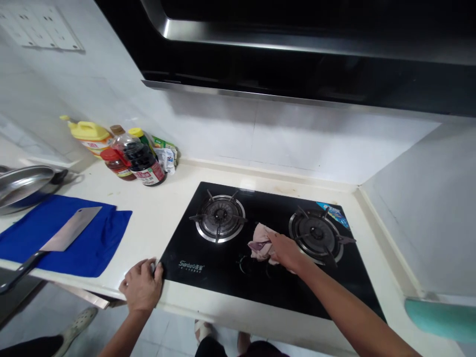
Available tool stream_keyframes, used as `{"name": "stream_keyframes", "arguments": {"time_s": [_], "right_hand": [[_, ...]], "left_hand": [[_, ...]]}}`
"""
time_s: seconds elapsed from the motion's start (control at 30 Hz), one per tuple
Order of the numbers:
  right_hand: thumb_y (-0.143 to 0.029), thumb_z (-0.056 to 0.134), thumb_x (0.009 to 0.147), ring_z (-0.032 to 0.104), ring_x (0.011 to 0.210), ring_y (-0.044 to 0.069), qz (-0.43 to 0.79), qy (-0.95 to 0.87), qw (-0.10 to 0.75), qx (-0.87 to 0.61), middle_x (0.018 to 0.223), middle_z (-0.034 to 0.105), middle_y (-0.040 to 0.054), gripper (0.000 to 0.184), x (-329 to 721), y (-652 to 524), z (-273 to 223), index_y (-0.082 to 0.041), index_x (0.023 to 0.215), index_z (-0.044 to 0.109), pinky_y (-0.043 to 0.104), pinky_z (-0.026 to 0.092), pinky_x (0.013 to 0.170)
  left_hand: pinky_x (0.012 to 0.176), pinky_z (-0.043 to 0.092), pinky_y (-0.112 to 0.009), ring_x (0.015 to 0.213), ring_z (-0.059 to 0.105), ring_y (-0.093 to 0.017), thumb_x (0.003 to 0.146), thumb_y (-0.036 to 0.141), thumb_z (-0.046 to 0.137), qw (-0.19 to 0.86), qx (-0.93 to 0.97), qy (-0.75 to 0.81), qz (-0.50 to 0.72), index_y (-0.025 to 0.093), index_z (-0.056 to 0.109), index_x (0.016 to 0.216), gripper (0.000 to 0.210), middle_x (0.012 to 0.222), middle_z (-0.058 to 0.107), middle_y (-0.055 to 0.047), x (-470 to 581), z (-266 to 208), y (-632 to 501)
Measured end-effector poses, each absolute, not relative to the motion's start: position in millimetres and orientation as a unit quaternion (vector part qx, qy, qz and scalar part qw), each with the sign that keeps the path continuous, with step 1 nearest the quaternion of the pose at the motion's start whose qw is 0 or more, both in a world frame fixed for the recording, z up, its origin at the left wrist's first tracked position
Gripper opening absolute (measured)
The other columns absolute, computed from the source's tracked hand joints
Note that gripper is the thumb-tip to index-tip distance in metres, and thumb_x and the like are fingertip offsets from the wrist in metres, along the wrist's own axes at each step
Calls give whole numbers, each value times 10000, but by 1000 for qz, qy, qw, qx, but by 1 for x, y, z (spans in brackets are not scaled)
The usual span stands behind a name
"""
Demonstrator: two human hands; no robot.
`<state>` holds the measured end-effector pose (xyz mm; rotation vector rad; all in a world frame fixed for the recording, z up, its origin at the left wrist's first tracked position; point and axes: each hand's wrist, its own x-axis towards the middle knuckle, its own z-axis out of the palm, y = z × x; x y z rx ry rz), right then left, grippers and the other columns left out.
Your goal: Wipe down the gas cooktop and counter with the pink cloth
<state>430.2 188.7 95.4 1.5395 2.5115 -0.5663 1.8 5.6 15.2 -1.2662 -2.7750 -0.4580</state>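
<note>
My right hand (285,252) is closed round a crumpled pale pink cloth (263,243). The cloth lies against the black glass of the gas hob (223,267), between its left burner (220,215) and its right burner (316,233), just behind the control knobs. Part of the cloth shows a darker purple patch. On the counter's front edge, by the hob's near left corner, rests my left hand (142,285). Its fingers are bent and the thumb stands apart, with nothing visible held.
Left, a cleaver (70,230) lies on a blue cloth (107,248), its handle over the edge. Beyond are a pan (26,186) and several bottles (143,161) by the wall. A range hood (297,64) overhangs the hob. Another person's shoe (80,325) stands lower left.
</note>
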Motion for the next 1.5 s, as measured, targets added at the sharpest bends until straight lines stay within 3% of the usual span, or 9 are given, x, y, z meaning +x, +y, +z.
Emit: {"name": "stream_keyframes", "arguments": {"time_s": [0.2,0.37,0.53,0.77,0.97,1.1,1.23,1.3,1.5], "right_hand": [[-224,628,922,688,1185,287,-185,784,100,584,1323,707,129,586,459,170,93,-181,1497,523,319,459,912],[-288,579,989,691,1189,314,-172,741,153,631,1365,679,148,477,485,132,85,-172,1451,564,348,472,909],[-260,577,976,697,1155,290,-160,733,165,640,1352,674,140,571,538,85,53,-220,1538,488,358,486,892],[-157,696,783,558,1276,363,-57,761,58,644,1418,590,142,535,541,46,28,-269,1307,690,468,461,994],[-104,613,640,602,1233,317,-237,749,-115,608,1280,688,113,501,483,10,23,-224,1112,730,419,460,1076],[-237,566,728,704,999,262,-453,589,-265,614,1077,745,76,490,465,13,42,-207,1212,635,354,555,898],[-347,614,792,687,1109,261,-397,535,-383,640,1236,712,94,675,446,71,85,-212,1433,453,361,530,961],[-373,607,834,691,1098,280,-328,552,-351,681,1261,698,121,720,436,110,103,-202,1501,396,372,516,950],[-334,493,997,659,1174,281,-214,622,-63,750,1309,648,159,613,400,160,99,-207,1577,340,363,440,964]], "left_hand": [[1121,364,-589,1342,491,-371,1009,536,285,12,-402,-905,-137,202,658,1243,553,1386,618,-150,4,20,8],[1124,362,-585,1336,490,-366,1009,537,303,14,-394,-908,-145,203,660,1246,544,1385,612,-149,6,21,8],[1149,334,-594,1352,473,-363,1005,521,339,10,-392,-908,-145,207,660,1249,512,1400,601,-144,4,17,7],[1137,350,-575,1345,468,-359,1008,518,324,5,-397,-908,-132,197,651,1250,518,1401,592,-153,2,17,8],[1114,372,-582,1323,478,-375,1009,510,312,13,-409,-904,-125,180,644,1246,524,1394,581,-168,3,17,8],[1111,370,-573,1319,480,-368,1014,488,323,14,-416,-900,-132,183,652,1236,501,1382,594,-163,4,17,8],[1104,369,-554,1317,481,-357,1016,469,348,13,-423,-896,-136,189,661,1239,476,1378,596,-163,6,20,7],[1099,370,-553,1316,481,-359,1019,465,353,8,-428,-893,-140,190,663,1241,471,1377,594,-165,7,22,6],[1095,371,-544,1312,484,-357,1018,435,391,19,-435,-886,-157,171,674,1232,442,1360,588,-180,11,25,5]]}}
